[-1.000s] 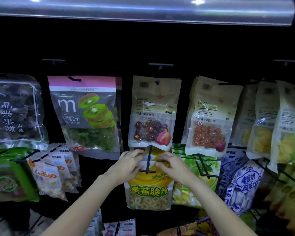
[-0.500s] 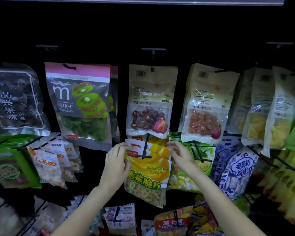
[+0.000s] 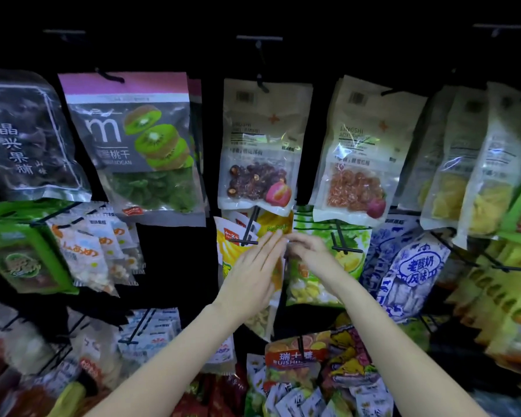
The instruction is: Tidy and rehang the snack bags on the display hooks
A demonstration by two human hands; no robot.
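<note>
My left hand [image 3: 251, 270] is nearest, fingers straight and flat, lying against the front of the yellow banana chip bag [image 3: 238, 254]. My right hand [image 3: 309, 251] is just beside it, fingers bent at the bag's right edge; I cannot tell if it is pinching the bag. The bag hangs on a black hook [image 3: 248, 233]. Above it hangs a dried plum bag [image 3: 262, 145].

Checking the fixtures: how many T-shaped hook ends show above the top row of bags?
3 hook ends: left one above the kiwi bag, middle one above the dark-fruit bag, right one at the upper right. Others may lie outside the frame.
</note>
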